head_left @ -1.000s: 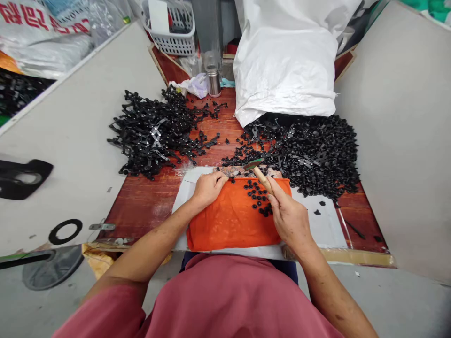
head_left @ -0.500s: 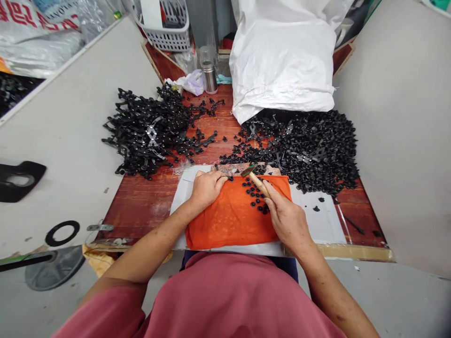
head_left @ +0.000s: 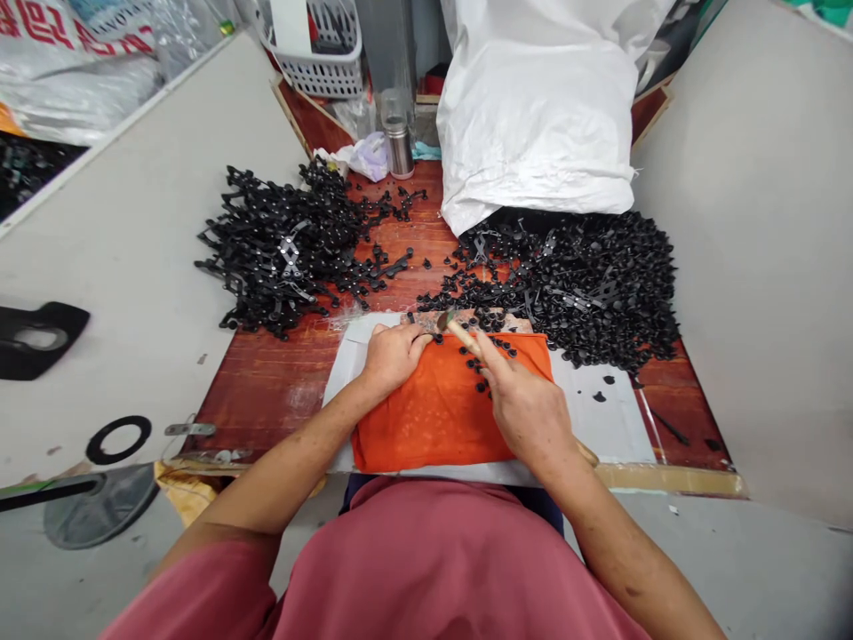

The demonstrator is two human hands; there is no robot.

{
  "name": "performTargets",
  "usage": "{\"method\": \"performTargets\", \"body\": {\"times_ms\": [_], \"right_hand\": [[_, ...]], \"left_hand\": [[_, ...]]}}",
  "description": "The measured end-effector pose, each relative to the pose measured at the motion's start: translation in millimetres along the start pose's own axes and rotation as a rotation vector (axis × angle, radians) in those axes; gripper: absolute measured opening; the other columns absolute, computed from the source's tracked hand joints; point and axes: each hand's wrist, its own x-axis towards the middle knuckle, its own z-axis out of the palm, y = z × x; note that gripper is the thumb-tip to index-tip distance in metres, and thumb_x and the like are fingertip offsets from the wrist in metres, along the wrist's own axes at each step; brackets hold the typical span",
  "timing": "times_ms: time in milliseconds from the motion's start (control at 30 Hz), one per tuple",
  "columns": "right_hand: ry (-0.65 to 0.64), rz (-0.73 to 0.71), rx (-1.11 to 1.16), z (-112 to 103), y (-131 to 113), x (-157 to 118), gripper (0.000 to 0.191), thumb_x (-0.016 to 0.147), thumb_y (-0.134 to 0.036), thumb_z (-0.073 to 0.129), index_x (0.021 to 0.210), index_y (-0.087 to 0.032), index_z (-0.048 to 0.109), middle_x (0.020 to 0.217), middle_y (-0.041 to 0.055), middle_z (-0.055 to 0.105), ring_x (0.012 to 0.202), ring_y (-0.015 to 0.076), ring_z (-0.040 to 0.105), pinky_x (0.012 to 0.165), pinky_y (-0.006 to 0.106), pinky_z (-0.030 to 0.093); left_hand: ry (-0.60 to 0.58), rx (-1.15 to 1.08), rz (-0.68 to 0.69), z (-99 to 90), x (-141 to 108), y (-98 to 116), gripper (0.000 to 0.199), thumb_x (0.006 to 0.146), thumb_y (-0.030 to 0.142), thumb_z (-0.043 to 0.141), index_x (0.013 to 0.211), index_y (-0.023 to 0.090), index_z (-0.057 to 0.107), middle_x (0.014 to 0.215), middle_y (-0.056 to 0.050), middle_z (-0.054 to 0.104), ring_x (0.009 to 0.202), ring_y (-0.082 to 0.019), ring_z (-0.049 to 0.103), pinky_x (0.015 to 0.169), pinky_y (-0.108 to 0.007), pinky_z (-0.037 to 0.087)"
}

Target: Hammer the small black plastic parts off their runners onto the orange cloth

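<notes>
My right hand [head_left: 530, 404] is wrapped around the pale wooden handle of a hammer [head_left: 463, 338]. The hammer's small dark head is just right of my left hand [head_left: 394, 356], close above the far edge of an orange cloth [head_left: 433, 418]. My left hand is closed at that edge, its fingers curled and partly hidden. By its thumb tip shows a small black part [head_left: 438, 338], apparently pinched there. Several round black pieces [head_left: 481, 387] lie on the cloth, partly covered by my right hand. Behind the cloth is a worn, reddish block [head_left: 466, 317].
A heap of black jointed linkages [head_left: 286, 249] covers the back left of the reddish table [head_left: 267, 382]. Loose black pieces [head_left: 600, 293] are piled at the right, below a white sack [head_left: 539, 116]. A steel flask [head_left: 400, 149] and grey basket [head_left: 326, 71] stand behind. Pale panels flank the table.
My right hand has moved left with the hammer, bringing its head nearer to my left thumb. More of the black pieces on the cloth are now covered. My left hand stays in place.
</notes>
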Motion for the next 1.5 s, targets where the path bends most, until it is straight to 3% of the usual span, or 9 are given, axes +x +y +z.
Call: {"method": "performTargets", "body": {"times_ms": [267, 467, 600, 700, 867, 1067, 1267, 1400, 1500], "right_hand": [[-0.049, -0.071, -0.086, 4.6, 4.4, 7.0, 0.056, 0.108, -0.035, 0.042, 0.163, -0.035, 0.033, 0.087, 0.0048, 0.076, 0.068, 0.023, 0.073, 0.055, 0.029, 0.047], [-0.086, -0.108, -0.085, 5.2, 13.1, 14.1, 0.058, 0.108, -0.034, 0.04, 0.165, -0.034, 0.028, 0.092, 0.0068, 0.077, 0.071, 0.0232, 0.073, 0.058, 0.029, 0.049], [-0.061, -0.117, -0.012, 5.7, 13.3, 15.0, 0.058, 0.107, -0.031, 0.042, 0.164, -0.033, 0.033, 0.091, 0.0082, 0.077, 0.07, 0.0237, 0.072, 0.059, 0.03, 0.05], [0.019, -0.108, 0.162, 0.3, 21.8, 7.7, 0.054, 0.107, -0.032, 0.043, 0.161, -0.033, 0.039, 0.1, 0.0078, 0.079, 0.078, 0.0247, 0.074, 0.066, 0.032, 0.054], [0.191, 0.025, 0.514, -8.7, 47.3, -14.9, 0.054, 0.107, -0.032, 0.041, 0.161, -0.033, 0.04, 0.128, 0.0068, 0.075, 0.097, 0.0247, 0.075, 0.082, 0.035, 0.057], [0.198, 0.047, 0.905, -3.7, 34.6, -14.2, 0.048, 0.101, -0.033, 0.051, 0.149, -0.026, 0.057, 0.132, 0.0057, 0.072, 0.11, 0.0236, 0.071, 0.094, 0.035, 0.054], [0.209, -0.055, 1.032, -2.0, 1.7, 3.0, 0.03, 0.09, -0.033, 0.068, 0.118, -0.024, 0.071, 0.1, 0.0014, 0.076, 0.086, 0.0196, 0.067, 0.082, 0.03, 0.052], [0.167, -0.008, 1.074, 7.8, 7.7, 9.0, 0.018, 0.089, -0.029, 0.065, 0.105, -0.024, 0.073, 0.093, -0.0002, 0.075, 0.081, 0.0177, 0.066, 0.078, 0.029, 0.051], [0.128, 0.063, 1.188, 14.6, 15.8, 11.1, 0.019, 0.087, -0.034, 0.067, 0.1, -0.022, 0.073, 0.086, -0.0008, 0.073, 0.074, 0.0162, 0.064, 0.07, 0.027, 0.05]], "left_hand": [[-0.047, -0.009, 0.45, -69.2, 21.5, -43.9, 0.034, 0.103, 0.03, 0.045, 0.12, 0.027, 0.075, 0.113, -0.008, 0.069, 0.107, -0.023, 0.062, 0.097, -0.037, 0.047], [-0.385, 0.149, 0.887, -95.7, 35.6, -40.1, 0.043, 0.084, 0.018, 0.07, 0.121, 0.04, 0.074, 0.139, -0.004, 0.06, 0.136, -0.029, 0.047, 0.121, -0.051, 0.028], [-0.477, 0.185, 0.8, -92.1, 38.7, -26.2, 0.026, 0.077, 0.019, 0.078, 0.097, 0.036, 0.077, 0.13, -0.004, 0.063, 0.137, -0.03, 0.045, 0.125, -0.053, 0.018], [-0.491, 0.103, 0.732, -100.0, 34.9, -23.3, 0.007, 0.079, 0.024, 0.076, 0.08, 0.03, 0.073, 0.128, -0.005, 0.062, 0.127, -0.028, 0.052, 0.119, -0.044, 0.031], [-0.247, -0.11, 0.466, -103.9, 22.9, -32.8, 0.019, 0.093, 0.038, 0.058, 0.089, 0.026, 0.072, 0.12, -0.005, 0.058, 0.105, -0.021, 0.059, 0.095, -0.031, 0.047], [0.098, -0.67, 0.035, -57.7, -0.9, 4.0, 0.025, 0.094, 0.041, 0.056, 0.084, 0.02, 0.065, 0.09, -0.003, 0.062, 0.089, -0.018, 0.057, 0.088, -0.031, 0.047], [0.048, -1.167, -0.162, -17.4, -19.9, 62.5, 0.027, 0.088, 0.046, 0.065, 0.086, 0.02, 0.06, 0.08, 0.001, 0.06, 0.069, -0.013, 0.056, 0.065, -0.024, 0.048], [-0.161, -1.053, -0.124, -27.3, -25.7, 56.5, 0.035, 0.097, 0.052, 0.05, 0.107, 0.021, 0.062, 0.074, 0.0, 0.062, 0.062, -0.016, 0.062, 0.061, -0.028, 0.052], [0.051, -0.6, 0.014, -47.8, -31.0, 42.3, 0.036, 0.101, 0.044, 0.043, 0.118, 0.022, 0.067, 0.098, -0.008, 0.071, 0.092, -0.023, 0.069, 0.083, -0.037, 0.055]]}}
